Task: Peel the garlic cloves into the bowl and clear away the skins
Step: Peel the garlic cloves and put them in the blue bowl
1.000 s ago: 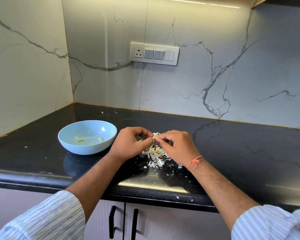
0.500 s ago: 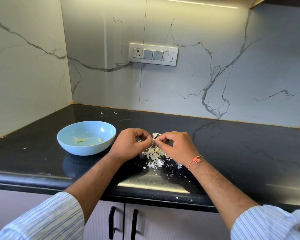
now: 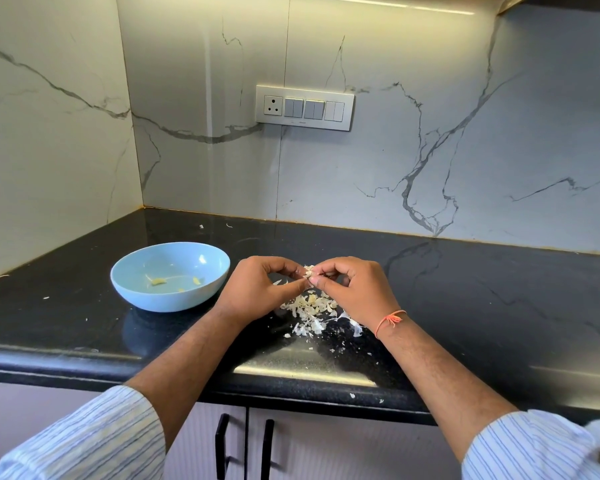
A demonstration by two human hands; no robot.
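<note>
I judge the peeling step is underway: my left hand (image 3: 257, 289) and right hand (image 3: 354, 289) both pinch one garlic clove (image 3: 308, 273) above the skins (image 3: 312, 310) on the counter (image 3: 465, 306); next, strip it cleanly and drop it in the bowl (image 3: 132, 292).

A small white garlic clove (image 3: 308, 271) is pinched between the fingertips of both hands, above a pile of white skins (image 3: 310, 311) on the black surface. The light blue bowl (image 3: 169, 276) sits to the left with a few peeled yellow pieces (image 3: 158, 281) inside.
</note>
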